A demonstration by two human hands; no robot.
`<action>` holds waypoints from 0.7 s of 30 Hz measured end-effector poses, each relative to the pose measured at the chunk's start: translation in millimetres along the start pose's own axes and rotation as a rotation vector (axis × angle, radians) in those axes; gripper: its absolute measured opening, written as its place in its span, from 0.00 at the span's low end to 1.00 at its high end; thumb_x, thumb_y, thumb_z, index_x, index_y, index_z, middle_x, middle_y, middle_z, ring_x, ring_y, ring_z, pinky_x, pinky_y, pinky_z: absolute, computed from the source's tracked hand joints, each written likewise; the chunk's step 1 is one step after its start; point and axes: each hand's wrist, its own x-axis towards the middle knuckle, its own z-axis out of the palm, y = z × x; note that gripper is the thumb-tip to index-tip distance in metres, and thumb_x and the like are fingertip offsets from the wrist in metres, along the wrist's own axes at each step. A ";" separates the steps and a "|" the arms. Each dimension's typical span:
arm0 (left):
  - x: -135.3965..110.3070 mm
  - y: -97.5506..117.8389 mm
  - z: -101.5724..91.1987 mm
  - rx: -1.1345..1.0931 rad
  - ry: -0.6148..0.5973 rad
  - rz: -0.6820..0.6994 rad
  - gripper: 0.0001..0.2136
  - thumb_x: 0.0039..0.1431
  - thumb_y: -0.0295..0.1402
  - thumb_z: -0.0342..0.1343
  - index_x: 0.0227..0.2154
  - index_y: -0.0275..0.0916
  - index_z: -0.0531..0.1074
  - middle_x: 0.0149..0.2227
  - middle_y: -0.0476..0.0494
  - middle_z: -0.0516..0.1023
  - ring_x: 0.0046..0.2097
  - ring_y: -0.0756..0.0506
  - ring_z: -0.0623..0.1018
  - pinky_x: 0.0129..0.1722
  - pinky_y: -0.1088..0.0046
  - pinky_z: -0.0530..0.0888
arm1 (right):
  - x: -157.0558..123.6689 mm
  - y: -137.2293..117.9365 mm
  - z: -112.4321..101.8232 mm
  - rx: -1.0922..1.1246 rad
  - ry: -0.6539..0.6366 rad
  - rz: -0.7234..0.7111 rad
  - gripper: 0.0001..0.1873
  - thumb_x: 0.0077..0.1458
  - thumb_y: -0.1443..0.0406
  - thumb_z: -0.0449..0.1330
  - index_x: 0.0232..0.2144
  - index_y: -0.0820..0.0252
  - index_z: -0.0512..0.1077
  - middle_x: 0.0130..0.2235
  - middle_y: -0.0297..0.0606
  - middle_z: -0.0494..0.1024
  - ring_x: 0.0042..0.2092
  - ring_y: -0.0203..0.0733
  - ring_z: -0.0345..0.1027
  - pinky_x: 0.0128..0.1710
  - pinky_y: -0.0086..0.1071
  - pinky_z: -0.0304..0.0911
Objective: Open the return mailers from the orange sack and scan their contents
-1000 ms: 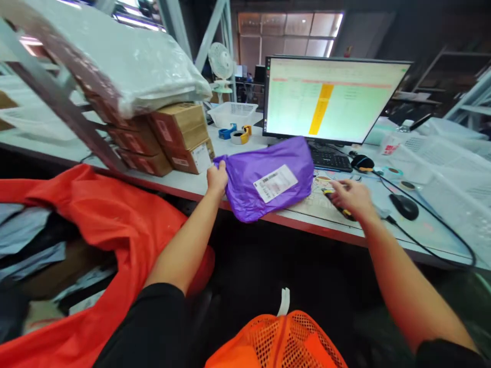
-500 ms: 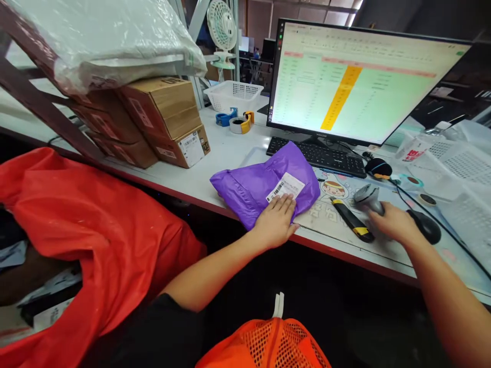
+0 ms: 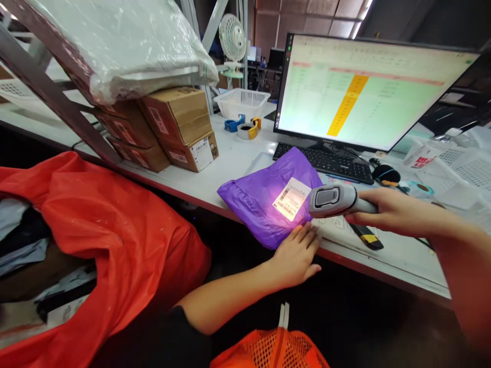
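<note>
A purple plastic mailer bag (image 3: 253,199) lies on the table's front edge, its white barcode label (image 3: 292,198) facing up. My left hand (image 3: 297,255) rests with fingers stretched out on the bag's near corner, below the label. In my right hand (image 3: 399,210) is a grey handheld barcode scanner (image 3: 335,199), gripped by its handle just right of the label. Light from the scanner glows on the label and the purple plastic around it. Partly hidden under the scanner and my right hand is a black and yellow utility knife (image 3: 369,237).
Behind the bag stand a keyboard (image 3: 345,166) and a monitor (image 3: 383,97). Cardboard boxes (image 3: 180,120) are stacked at left, under a plastic-wrapped bundle (image 3: 146,51). Tape dispensers (image 3: 247,130) and a white basket (image 3: 243,104) sit farther back. A red sack (image 3: 153,225) hangs open at lower left.
My right hand has lifted the scanner off the table and brought it left beside the label, where light now shines. My left hand has slid off the label to the bag's near corner.
</note>
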 end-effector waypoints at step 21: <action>-25.9 -112.0 -46.7 0.172 0.135 -0.265 0.37 0.66 0.57 0.59 0.73 0.46 0.62 0.77 0.40 0.55 0.78 0.27 0.51 0.72 0.27 0.49 | 8.0 171.4 44.9 -0.422 0.585 0.793 0.32 0.68 0.45 0.54 0.56 0.65 0.76 0.57 0.60 0.78 0.59 0.67 0.72 0.56 0.54 0.68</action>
